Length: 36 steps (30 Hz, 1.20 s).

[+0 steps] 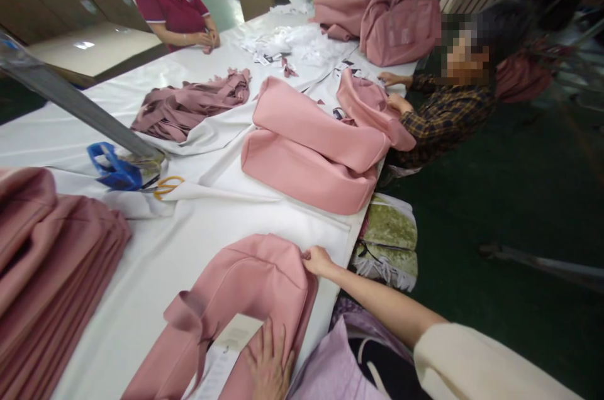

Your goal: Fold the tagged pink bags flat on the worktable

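A pink bag lies on the white-covered table in front of me, with a folded strap loop on its left side. My left hand rests on it with fingers spread, beside a printed paper tag on the bag. At the bag's far right corner, my right hand pinches the edge of the pink fabric. The lower end of the bag runs out of view.
Pink bags lie ahead, where a co-worker in a plaid shirt handles another. A person in a maroon shirt stands across the table. Left are stacked pink pieces, straps, a metal pole, orange-handled scissors and a blue tape dispenser.
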### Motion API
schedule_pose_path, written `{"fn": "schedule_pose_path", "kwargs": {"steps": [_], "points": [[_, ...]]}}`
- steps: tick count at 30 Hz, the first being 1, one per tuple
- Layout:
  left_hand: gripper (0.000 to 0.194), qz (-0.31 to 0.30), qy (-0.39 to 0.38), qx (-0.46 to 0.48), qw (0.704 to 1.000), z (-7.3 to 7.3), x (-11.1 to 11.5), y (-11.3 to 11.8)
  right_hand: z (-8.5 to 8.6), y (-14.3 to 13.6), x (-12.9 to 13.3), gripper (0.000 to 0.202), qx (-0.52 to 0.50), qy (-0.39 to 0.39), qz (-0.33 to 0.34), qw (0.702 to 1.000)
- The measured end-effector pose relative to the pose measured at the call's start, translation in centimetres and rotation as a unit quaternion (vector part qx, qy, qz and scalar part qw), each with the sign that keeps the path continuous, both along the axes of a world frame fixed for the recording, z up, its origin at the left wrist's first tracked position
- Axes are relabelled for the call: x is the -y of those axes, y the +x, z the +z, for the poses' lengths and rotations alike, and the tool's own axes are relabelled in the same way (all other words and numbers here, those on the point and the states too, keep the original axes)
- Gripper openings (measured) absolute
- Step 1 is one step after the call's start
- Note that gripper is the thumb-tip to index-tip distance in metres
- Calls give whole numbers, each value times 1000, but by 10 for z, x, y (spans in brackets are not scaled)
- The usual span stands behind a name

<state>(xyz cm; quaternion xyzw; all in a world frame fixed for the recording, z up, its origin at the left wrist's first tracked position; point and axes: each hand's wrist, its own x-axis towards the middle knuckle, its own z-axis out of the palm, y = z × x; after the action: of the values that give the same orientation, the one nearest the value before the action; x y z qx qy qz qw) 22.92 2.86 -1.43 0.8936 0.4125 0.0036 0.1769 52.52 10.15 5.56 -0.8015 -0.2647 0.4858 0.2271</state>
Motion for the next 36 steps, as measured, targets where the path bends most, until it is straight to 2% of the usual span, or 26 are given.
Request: {"fn": "schedule_pose_path", "kwargs": {"steps": [3,5,7,9,11,12,13,17,19,23,26,29,31,34,36], "points": [[77,7,-3,-5,1000,-2,2,1,17,5,-4,22,73,22,20,997],[80,7,-1,-32,999,-2,3,4,40,-2,-11,33,118,71,45,989],[75,6,0,-74,997,1,4,8,68,-22,-17,46,142,144,96,975],[61,-7,-6,-106,994,7,3,11,90,-45,-18,59,150,245,202,936],[48,-25,-23,-115,993,13,3,13,93,-61,-13,59,151,328,348,865],[46,-31,-33,-112,993,15,3,13,87,-63,-9,56,147,342,411,832],[46,-31,-40,-106,993,16,3,13,76,-61,-6,54,147,327,457,814],[58,-11,-64,-75,995,16,1,15,20,-38,-8,61,213,240,475,819],[61,-14,-82,-43,996,20,-1,15,5,-36,-12,60,236,228,486,810],[59,2,-108,23,994,46,2,16,0,-55,-5,56,316,216,450,807],[56,-3,-127,66,990,68,1,18,-8,-63,4,62,352,233,442,792],[55,21,-89,94,991,80,-7,18,-23,-65,5,66,368,275,418,783],[44,40,-62,110,991,88,-15,13,-30,-65,6,68,364,299,405,783],[23,122,-34,122,984,110,-21,-16,-35,-64,7,71,364,313,409,776],[29,238,-2,111,965,130,-14,-55,-37,-61,7,75,366,325,427,760]]}}
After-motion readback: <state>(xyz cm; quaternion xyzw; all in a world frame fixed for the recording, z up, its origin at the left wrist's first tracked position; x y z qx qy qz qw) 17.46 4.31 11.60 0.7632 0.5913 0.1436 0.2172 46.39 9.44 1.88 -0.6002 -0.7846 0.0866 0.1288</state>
